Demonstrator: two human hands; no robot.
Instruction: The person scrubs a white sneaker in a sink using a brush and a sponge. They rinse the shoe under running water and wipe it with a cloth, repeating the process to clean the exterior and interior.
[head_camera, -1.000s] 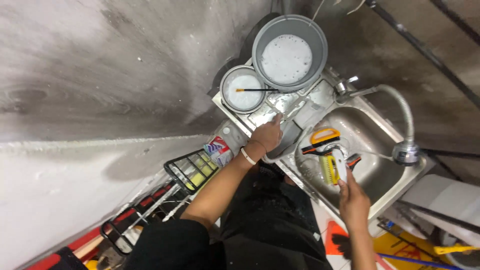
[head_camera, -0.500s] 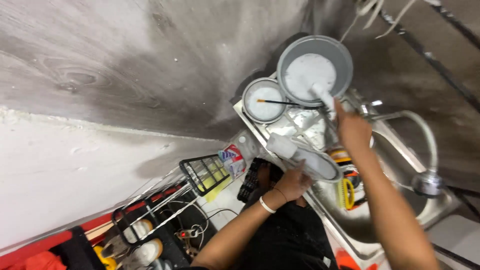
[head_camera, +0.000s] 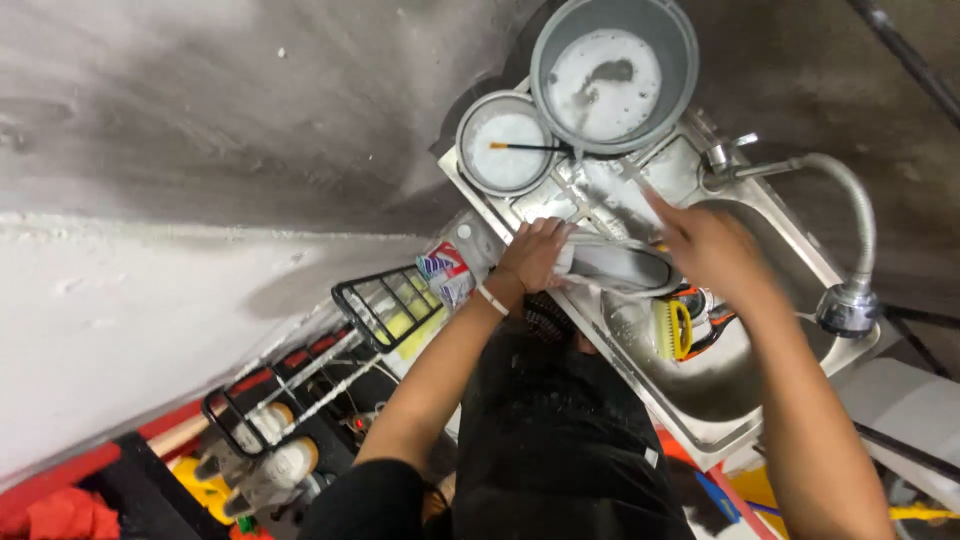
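head view: one camera, tilted.
left hand (head_camera: 535, 255): gripping the heel end of a white shoe (head_camera: 615, 265), fingers curled round it.
right hand (head_camera: 705, 250): over the shoe's far end, blurred; grip cannot be told.
shoe place: at the sink (head_camera: 800, 270) near edge, over the basin.
hidden: shoe partly covered by both hands.
buckets: two, a big grey bucket (head_camera: 612, 70) and a small bucket (head_camera: 505, 143), at the sink's far corner.
brushes: one yellow brush (head_camera: 672, 330) in the basin.
tap (head_camera: 845, 230): one.

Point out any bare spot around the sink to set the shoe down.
Free: the steel drainboard between large basin and faucet, and the sink floor toward its near end. Crowded: brushes under the shoe, both hands there.
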